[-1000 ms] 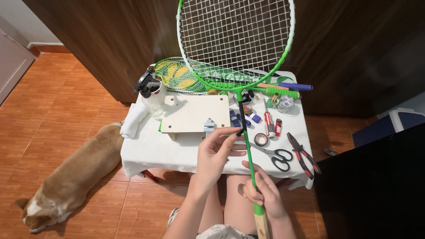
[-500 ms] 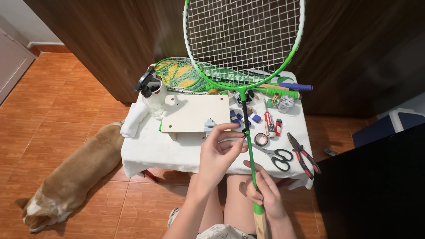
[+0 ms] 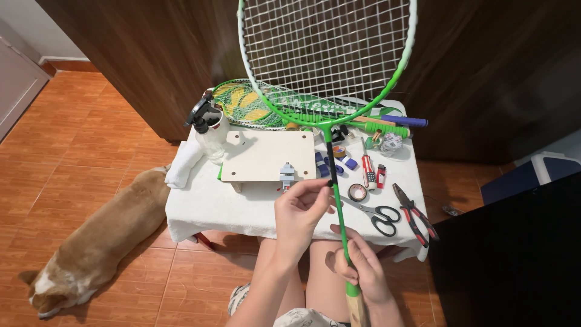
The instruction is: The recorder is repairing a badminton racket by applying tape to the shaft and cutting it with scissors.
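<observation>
A green badminton racket (image 3: pixel 336 200) stands upright in front of me, its white-strung head rising past the top edge. My right hand (image 3: pixel 361 271) grips its shaft just above the wooden handle. My left hand (image 3: pixel 299 213) pinches the green shaft higher up, below the black throat section. Both hands hover over my knees at the near edge of a small white-clothed table (image 3: pixel 206 203).
On the table lie a pale wooden board with a small clamp (image 3: pixel 269 157), a spray bottle (image 3: pixel 209 128), more rackets (image 3: pixel 260 106), scissors (image 3: pixel 378 213), red pliers (image 3: pixel 413 211), tape rolls (image 3: pixel 357 192), a folded cloth (image 3: pixel 183 163). A tan dog (image 3: pixel 100 233) lies on the tiled floor at left. Dark cabinet at right.
The racket head has tilted slightly to the right. My left hand has stayed pinching the shaft, and my right hand has kept its grip near the handle.
</observation>
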